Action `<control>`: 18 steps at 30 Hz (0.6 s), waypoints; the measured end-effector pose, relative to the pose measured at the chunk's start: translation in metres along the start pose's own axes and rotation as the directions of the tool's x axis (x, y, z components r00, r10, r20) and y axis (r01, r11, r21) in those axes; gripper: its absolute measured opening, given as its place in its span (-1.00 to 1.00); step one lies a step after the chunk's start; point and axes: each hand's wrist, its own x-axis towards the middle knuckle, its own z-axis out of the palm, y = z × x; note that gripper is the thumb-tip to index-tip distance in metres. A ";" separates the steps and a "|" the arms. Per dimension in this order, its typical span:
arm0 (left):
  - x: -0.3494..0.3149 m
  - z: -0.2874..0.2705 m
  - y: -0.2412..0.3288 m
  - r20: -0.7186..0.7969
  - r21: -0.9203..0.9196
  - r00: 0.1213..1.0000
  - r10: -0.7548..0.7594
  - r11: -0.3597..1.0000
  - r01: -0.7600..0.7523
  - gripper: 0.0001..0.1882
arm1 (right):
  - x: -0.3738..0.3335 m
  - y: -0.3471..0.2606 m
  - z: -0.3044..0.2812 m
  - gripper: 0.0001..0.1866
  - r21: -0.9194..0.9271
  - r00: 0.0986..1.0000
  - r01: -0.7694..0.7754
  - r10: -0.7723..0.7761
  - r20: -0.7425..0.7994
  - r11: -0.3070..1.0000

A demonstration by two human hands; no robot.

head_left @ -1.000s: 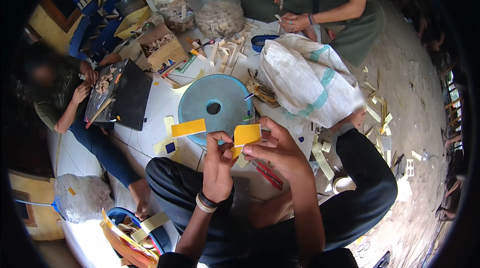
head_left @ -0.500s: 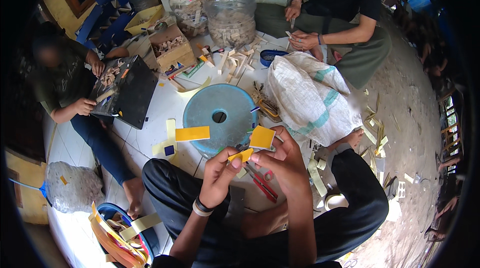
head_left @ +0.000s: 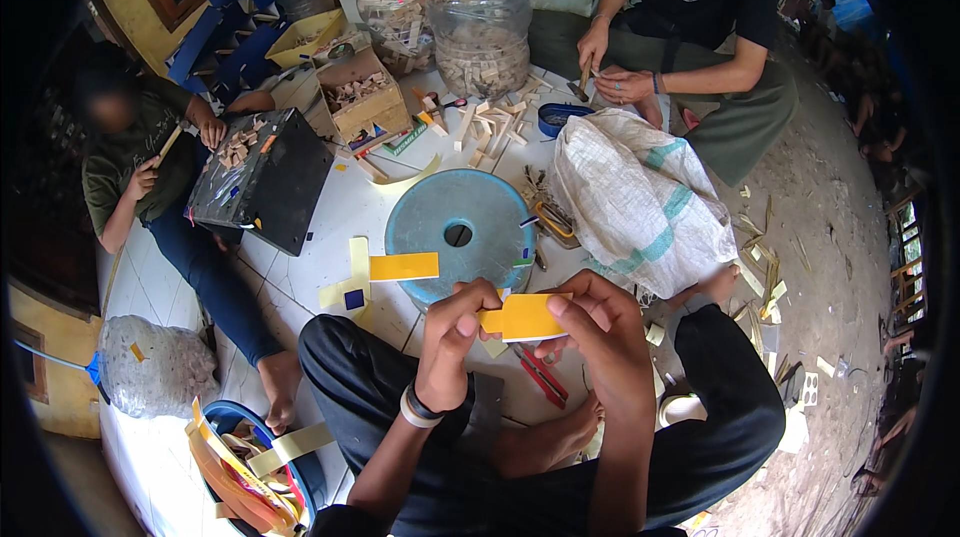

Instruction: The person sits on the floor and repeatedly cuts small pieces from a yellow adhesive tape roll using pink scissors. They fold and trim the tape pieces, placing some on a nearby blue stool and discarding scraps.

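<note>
Close together above my lap, both hands are closed on yellow pieces. My left hand (head_left: 450, 342) pinches a small yellow piece (head_left: 490, 322) between thumb and fingers. A larger yellow rectangular card (head_left: 530, 317) with a pale edge is gripped by my right hand (head_left: 605, 327), its thumb on top. The card's left end overlaps the small piece; whether they are joined I cannot tell. Beyond my hands lies a round blue-grey disc (head_left: 430, 217) with a central hole. Another yellow strip (head_left: 404, 267) rests at its left edge. Below my hands, a red-handled tool (head_left: 542, 377) lies partly hidden.
A white woven sack (head_left: 640, 197) lies to the right of the disc. At lower left stands a blue basin (head_left: 315, 477) of coloured strips. Wood sticks (head_left: 485, 132) and a wooden box (head_left: 365, 112) are farther back. Two people sit working, left and far right.
My right hand has brought the yellow card down and left, over the small piece in my left hand. The far-right person's tool and the left person's stick have moved.
</note>
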 end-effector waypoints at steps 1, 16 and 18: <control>0.000 0.002 0.001 -0.008 0.016 1.000 0.004 1.000 -0.004 -0.38 | 0.000 0.000 0.000 -0.86 0.011 1.000 0.002 -0.002 0.000 1.000; 0.004 0.004 0.000 0.029 0.054 0.999 0.019 0.998 -0.020 -0.55 | -0.002 -0.004 -0.001 -0.87 -0.008 1.000 0.028 -0.028 0.005 1.000; 0.004 0.003 0.001 0.040 0.055 0.999 0.029 0.998 -0.031 -0.59 | -0.002 -0.003 -0.001 -0.88 0.002 1.000 0.029 -0.029 0.012 1.000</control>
